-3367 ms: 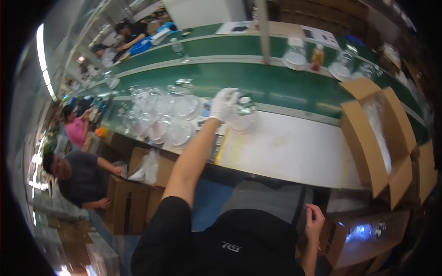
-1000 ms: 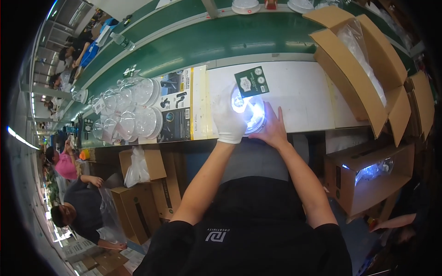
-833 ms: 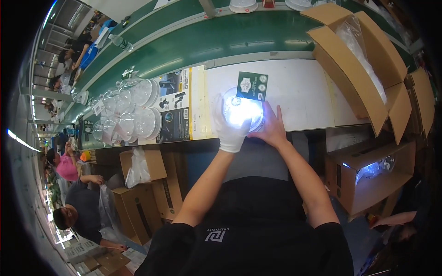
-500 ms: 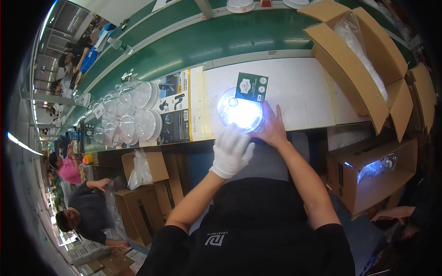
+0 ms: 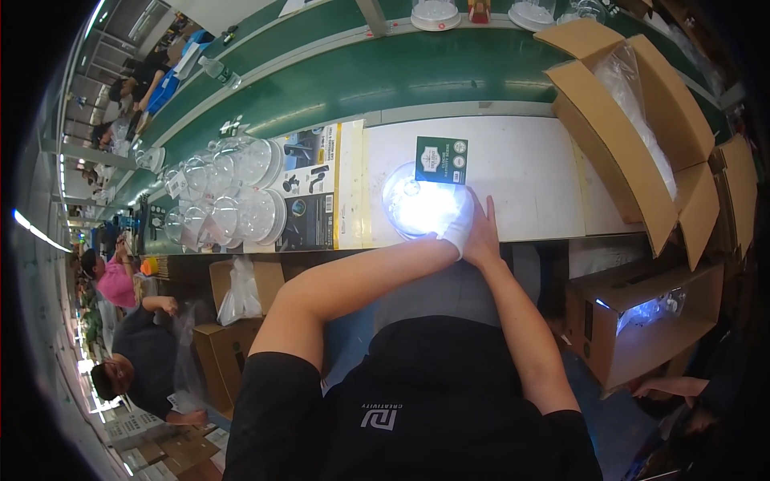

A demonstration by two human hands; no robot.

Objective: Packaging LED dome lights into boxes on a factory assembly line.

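Observation:
A round clear-plastic lamp [image 5: 398, 200] glows bright white on the white worktop, its right part washed out by glare. A green printed card [image 5: 443, 159] sits at its far edge. My bare right hand [image 5: 483, 234] holds the lamp's right side, one finger stretched away from me. Across the lamp's near side reaches my left hand [image 5: 459, 227] in a white glove, close against the right hand; glare swallows its fingers.
Several clear domed lamps [image 5: 255, 216] stand in rows at left, beside a printed cardboard sheet [image 5: 309, 188]. An open carton [image 5: 593, 120] with plastic bags stands right. Another carton [image 5: 642, 321] below it holds a lit item. Behind runs a green conveyor [image 5: 401, 76]. Co-workers are left and lower right.
My gloved left hand has moved right from the lamp's near edge to its right side, the forearm now crossing in front. The right hand stays at the lamp's right side.

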